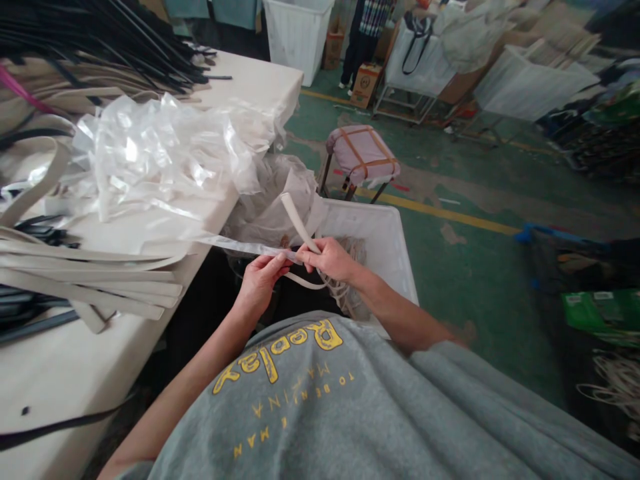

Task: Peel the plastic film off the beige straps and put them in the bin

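Observation:
In front of my shirt, my left hand [259,285] is closed, thumb and fingers pinching a narrow clear plastic strip [237,246] that runs back toward the table. Close beside it, my right hand [331,259] is wrapped round a beige strap [299,221], whose end sticks up past the fingers. The plastic strip reaches the fingertips of both hands. A beige length curves below them; I cannot tell whether it is the same strap. Under the hands stands a white bin [395,243] holding tangled pale strips.
The white table [253,77] on the left bears crumpled clear plastic [150,143], beige straps [135,283] and black straps [115,43]. A stool with a pink cover [363,152] stands beyond the bin. Farther back are white tubs [299,33], cartons [366,85] and a person [367,30].

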### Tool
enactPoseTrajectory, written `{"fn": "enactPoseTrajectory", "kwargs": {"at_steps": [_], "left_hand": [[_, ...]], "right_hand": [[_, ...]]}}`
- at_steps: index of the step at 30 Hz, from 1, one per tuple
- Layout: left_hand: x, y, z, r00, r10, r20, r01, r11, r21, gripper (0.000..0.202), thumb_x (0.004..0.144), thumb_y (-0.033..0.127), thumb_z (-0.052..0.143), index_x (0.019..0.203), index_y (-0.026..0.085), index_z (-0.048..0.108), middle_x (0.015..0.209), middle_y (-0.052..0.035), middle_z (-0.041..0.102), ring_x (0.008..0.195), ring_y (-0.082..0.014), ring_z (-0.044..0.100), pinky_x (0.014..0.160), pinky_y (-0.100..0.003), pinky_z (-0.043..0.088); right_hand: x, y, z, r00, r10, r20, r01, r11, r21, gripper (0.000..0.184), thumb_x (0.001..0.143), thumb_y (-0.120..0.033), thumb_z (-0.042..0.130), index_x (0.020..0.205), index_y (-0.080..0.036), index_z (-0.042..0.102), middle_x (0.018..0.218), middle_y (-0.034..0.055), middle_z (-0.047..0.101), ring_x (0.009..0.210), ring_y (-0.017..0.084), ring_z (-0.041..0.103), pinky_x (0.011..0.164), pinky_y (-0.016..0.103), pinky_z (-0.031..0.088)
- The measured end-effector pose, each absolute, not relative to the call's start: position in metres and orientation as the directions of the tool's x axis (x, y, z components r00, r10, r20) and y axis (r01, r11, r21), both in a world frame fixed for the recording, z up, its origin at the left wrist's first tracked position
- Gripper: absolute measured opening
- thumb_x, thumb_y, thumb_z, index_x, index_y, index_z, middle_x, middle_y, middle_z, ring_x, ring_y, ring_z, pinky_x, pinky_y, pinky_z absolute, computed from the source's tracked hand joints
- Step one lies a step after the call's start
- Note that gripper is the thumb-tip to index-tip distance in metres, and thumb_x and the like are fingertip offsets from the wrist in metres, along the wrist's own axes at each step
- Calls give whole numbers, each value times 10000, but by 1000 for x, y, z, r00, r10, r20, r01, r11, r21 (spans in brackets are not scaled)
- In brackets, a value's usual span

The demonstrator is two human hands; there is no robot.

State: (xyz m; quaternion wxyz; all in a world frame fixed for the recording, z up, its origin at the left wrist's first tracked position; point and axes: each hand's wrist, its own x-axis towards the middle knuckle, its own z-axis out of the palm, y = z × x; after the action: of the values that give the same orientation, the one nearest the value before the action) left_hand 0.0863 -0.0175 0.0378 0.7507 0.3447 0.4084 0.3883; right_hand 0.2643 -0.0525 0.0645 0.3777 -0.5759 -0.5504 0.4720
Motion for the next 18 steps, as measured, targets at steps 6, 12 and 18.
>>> {"fn": "enactPoseTrajectory", "kwargs": {"at_steps": [6, 12, 18], "left_hand": [[83, -11, 37, 300, 876, -377, -372, 471, 800, 364, 568, 357, 920, 741, 145, 680, 714, -14, 697, 642, -112, 659, 671, -221, 538], [81, -11, 35, 258, 892, -371, -429, 450, 783, 382, 564, 349, 923, 714, 152, 632, 660, 26, 642, 585, -88, 610, 596, -195, 512], [80, -11, 33, 236, 915, -326, -435, 400, 807, 350, 598, 341, 906, 662, 155, 616, 659, 21, 642, 593, -83, 604, 611, -193, 507]], "right_hand": [[265, -50, 59, -47, 991, -125, 234, -110, -966, 338, 800, -474, 659, 782, -138, 694, 572, -18, 597, 521, 84, 464, 536, 217, 344], [257, -47, 52, 22, 988, -150, 103, -151, -983, 471, 839, -602, 588, 841, -144, 699, 718, 28, 668, 517, 78, 436, 503, 222, 332], [236, -50, 48, -72, 995, -74, 176, -60, -983, 345, 768, -485, 705, 858, -155, 660, 712, -16, 614, 649, 104, 500, 620, 224, 389]]}}
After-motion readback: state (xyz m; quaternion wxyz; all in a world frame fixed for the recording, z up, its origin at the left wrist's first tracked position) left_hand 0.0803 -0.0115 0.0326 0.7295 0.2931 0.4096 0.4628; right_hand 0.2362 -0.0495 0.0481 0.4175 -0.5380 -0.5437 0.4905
